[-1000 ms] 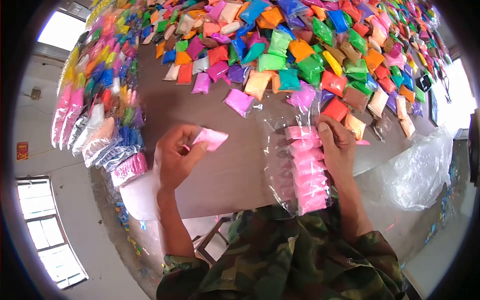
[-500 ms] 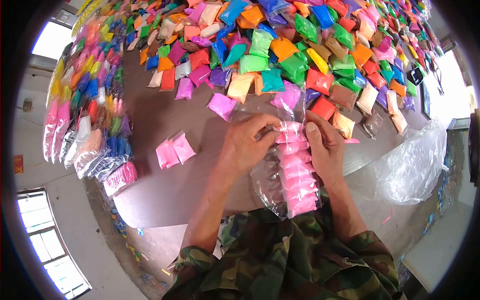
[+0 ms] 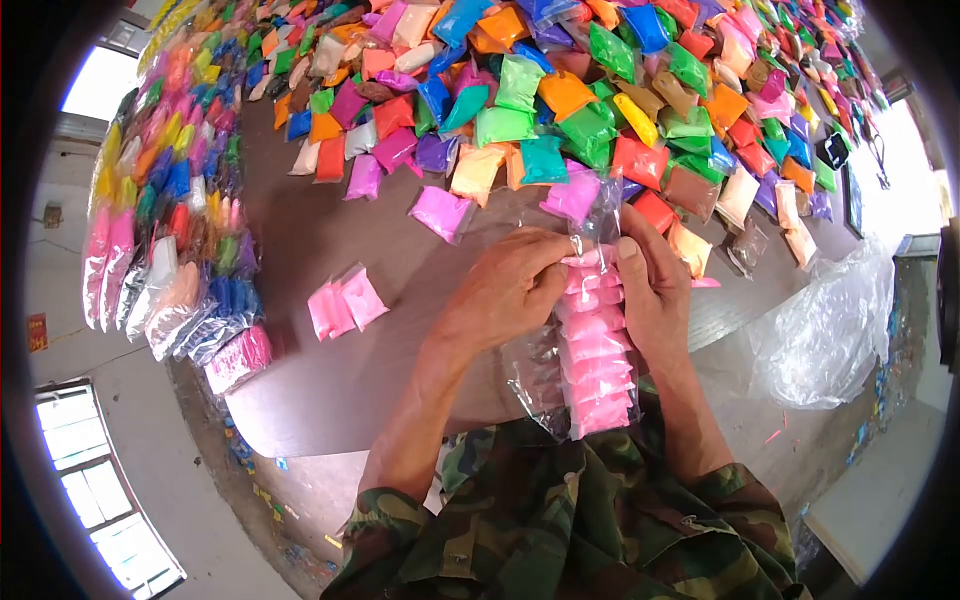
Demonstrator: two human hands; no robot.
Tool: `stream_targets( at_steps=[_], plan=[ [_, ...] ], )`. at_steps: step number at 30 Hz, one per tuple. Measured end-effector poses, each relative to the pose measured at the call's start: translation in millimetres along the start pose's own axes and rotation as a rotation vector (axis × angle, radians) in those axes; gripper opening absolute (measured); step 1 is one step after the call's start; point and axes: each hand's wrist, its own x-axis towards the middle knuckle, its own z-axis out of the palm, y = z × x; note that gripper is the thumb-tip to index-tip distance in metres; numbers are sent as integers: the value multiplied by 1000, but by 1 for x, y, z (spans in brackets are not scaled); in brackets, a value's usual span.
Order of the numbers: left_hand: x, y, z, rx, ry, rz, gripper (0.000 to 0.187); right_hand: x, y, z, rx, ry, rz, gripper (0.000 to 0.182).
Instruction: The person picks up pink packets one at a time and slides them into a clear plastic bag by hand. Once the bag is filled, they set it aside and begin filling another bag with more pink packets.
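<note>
A long clear bag holding a stack of several pink packets [image 3: 597, 350] hangs over the table's front edge. My left hand [image 3: 520, 285] pinches the bag's upper left side near the top packet. On the right side, my right hand [image 3: 652, 285] grips the same bag between thumb and fingers. The bag's empty clear top sticks up between the hands. Two loose pink packets [image 3: 346, 302] lie together on the table, left of my left hand. A brighter pink packet [image 3: 441, 212] lies beyond my left hand.
Many coloured packets [image 3: 590, 130] are heaped across the back of the brown table [image 3: 300, 390]. Filled long bags [image 3: 180, 210] are stacked along the left edge. A crumpled clear plastic bag [image 3: 825, 330] lies at the right edge.
My left hand has moved slightly right, closer to the top packet and my right hand. The bag's clear upper end has shifted a little between the fingers.
</note>
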Motion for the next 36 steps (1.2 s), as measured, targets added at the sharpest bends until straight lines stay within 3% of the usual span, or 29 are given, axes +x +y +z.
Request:
stream_targets(
  at_steps=[4, 7, 12, 13, 16, 17, 20, 24, 26, 29, 33, 36],
  plan=[
    [5, 9, -10, 30, -159, -1, 33, -1, -6, 1, -36, -32, 33, 40],
    [0, -1, 2, 25, -13, 167, 31, -2, -1, 7, -34, -14, 7, 38],
    [-30, 10, -9, -43, 78, -126, 25, -6, -1, 30, -39, -71, -2, 36],
    [-35, 10, -13, -78, 86, -205, 24, -8, -6, 41, 83, -91, 43, 36],
    [-46, 7, -22, 17, 195, -151, 27, -8, 0, 59, 19, -153, -14, 35],
    [-51, 11, -28, 20, 154, -250, 29, -7, -1, 62, 6, -183, -25, 35],
    [-59, 7, -23, 37, 251, -183, 30, 2, 5, 64, -5, -273, 34, 37],
    [-60, 2, -20, 116, 248, -37, 35, 22, 14, 57, -162, -240, -122, 40],
    [-58, -2, -16, 133, 283, 63, 37, 28, 8, 56, -195, -274, -104, 40],
    [-57, 3, -21, 164, 157, 21, 38, 34, -1, 60, -175, -304, -40, 39],
    [-59, -4, -19, 147, 193, 47, 37, 44, 3, 70, -90, -306, 10, 39],
    [-59, -7, -15, 138, 205, 35, 35, 52, -9, 72, -83, -334, 160, 38]
  ],
)
